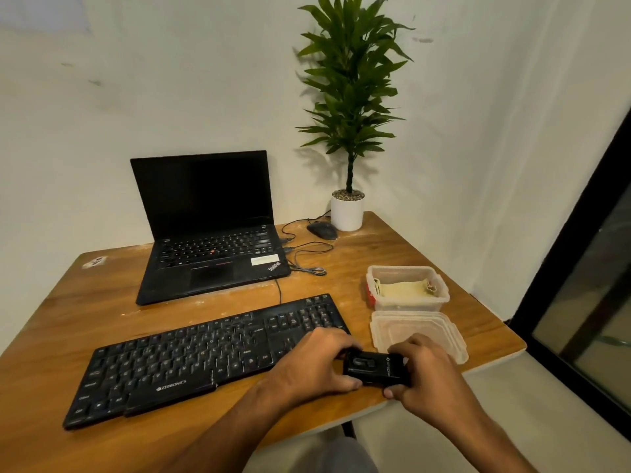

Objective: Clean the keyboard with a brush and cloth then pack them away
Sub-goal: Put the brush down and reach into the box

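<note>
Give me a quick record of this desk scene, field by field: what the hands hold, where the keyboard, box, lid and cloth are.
held item: small black case, gripped by both hands
left hand: on the case's left end
right hand: on its right end
keyboard: flat on wooden table, left of the hands
plastic box: open, beyond the lid
cloth: folded inside the box
lid: off, lying between box and hands
brush: none clearly visible
laptop: open, screen dark
</note>
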The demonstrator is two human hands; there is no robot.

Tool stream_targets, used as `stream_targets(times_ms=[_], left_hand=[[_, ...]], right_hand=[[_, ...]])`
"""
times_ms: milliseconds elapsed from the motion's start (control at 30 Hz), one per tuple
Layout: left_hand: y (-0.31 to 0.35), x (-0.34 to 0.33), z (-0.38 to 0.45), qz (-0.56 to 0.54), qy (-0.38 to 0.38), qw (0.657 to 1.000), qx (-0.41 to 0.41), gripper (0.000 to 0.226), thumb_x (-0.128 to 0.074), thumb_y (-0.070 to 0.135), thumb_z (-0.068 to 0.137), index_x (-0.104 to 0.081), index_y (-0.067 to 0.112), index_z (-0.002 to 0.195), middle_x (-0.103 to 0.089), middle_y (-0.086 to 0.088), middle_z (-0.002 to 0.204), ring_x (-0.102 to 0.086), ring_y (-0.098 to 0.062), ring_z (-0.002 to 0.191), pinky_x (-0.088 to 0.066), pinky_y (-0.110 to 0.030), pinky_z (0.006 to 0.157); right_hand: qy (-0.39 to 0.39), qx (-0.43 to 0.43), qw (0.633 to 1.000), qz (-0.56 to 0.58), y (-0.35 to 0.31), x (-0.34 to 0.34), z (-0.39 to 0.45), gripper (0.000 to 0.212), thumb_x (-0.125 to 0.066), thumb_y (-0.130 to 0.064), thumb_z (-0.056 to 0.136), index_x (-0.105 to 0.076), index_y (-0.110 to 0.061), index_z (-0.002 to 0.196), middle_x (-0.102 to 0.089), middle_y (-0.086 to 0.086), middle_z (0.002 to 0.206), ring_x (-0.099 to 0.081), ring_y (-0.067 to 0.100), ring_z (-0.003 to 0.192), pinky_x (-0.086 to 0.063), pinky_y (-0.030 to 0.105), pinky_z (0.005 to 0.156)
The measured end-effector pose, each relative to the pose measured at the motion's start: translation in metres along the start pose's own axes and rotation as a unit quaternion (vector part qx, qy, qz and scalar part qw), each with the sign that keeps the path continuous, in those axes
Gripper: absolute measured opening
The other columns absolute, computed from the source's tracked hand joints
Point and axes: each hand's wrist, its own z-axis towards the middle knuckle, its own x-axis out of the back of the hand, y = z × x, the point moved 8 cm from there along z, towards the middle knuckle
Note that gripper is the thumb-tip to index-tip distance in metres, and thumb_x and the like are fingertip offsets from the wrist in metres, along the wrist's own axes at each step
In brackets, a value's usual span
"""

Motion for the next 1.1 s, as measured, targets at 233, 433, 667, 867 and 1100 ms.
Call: stream_targets(times_ms=[233, 433, 667, 867, 1100], left_hand=[[0.0, -0.002, 0.003, 0.037, -0.023, 0.999, -0.005, 0.041, -0.08, 0.043, 0.083, -0.07, 0.025, 0.119, -0.068, 0.009, 0.111, -0.059, -0.003, 0.103, -0.053, -0.029, 0.092], [0.001, 0.004, 0.014, 0.024, -0.02, 0.999, -0.012, 0.048, -0.08, 0.054, 0.082, -0.07, 0.027, 0.121, -0.068, 0.014, 0.107, -0.059, -0.001, 0.095, -0.053, -0.024, 0.085], [0.009, 0.027, 0.053, 0.001, 0.036, 0.999, 0.009, 0.042, -0.078, 0.041, 0.09, -0.069, 0.026, 0.128, -0.07, 0.014, 0.118, -0.062, 0.004, 0.098, -0.053, -0.015, 0.084], [0.016, 0.037, 0.121, 0.05, 0.091, 0.994, 0.022, 0.032, -0.077, 0.027, 0.093, -0.074, 0.017, 0.123, -0.075, 0.004, 0.112, -0.064, -0.004, 0.095, -0.053, -0.018, 0.083], [0.005, -0.002, 0.187, 0.141, -0.016, 0.987, 0.075, 0.028, -0.075, 0.02, 0.093, -0.071, 0.016, 0.121, -0.071, -0.003, 0.117, -0.067, -0.02, 0.104, -0.06, -0.038, 0.091]], right_hand=[[-0.007, 0.004, 1.0, 0.017, 0.001, -0.005, -0.001, 0.061, -0.089, -0.045, 0.065, -0.069, -0.032, 0.121, -0.051, -0.016, 0.106, -0.052, 0.002, 0.089, -0.036, 0.008, 0.071], [-0.028, 0.008, 0.999, 0.035, 0.006, -0.003, 0.0, 0.076, -0.089, -0.054, 0.061, -0.066, -0.029, 0.129, -0.053, -0.014, 0.11, -0.056, 0.006, 0.097, -0.052, 0.019, 0.085], [0.069, -0.035, 0.995, 0.059, 0.034, 0.054, 0.039, 0.045, -0.085, -0.032, 0.078, -0.071, -0.023, 0.12, -0.072, -0.007, 0.107, -0.06, -0.006, 0.071, -0.051, 0.011, 0.066], [0.125, -0.071, 0.99, 0.007, 0.079, 0.091, 0.106, 0.024, -0.08, -0.01, 0.082, -0.079, -0.018, 0.105, -0.076, 0.0, 0.1, -0.066, 0.01, 0.084, -0.053, 0.023, 0.082], [0.021, -0.014, 0.996, -0.084, 0.079, 0.068, 0.159, 0.019, -0.077, -0.008, 0.084, -0.079, -0.02, 0.099, -0.072, -0.002, 0.098, -0.063, 0.008, 0.078, -0.058, 0.025, 0.082]])
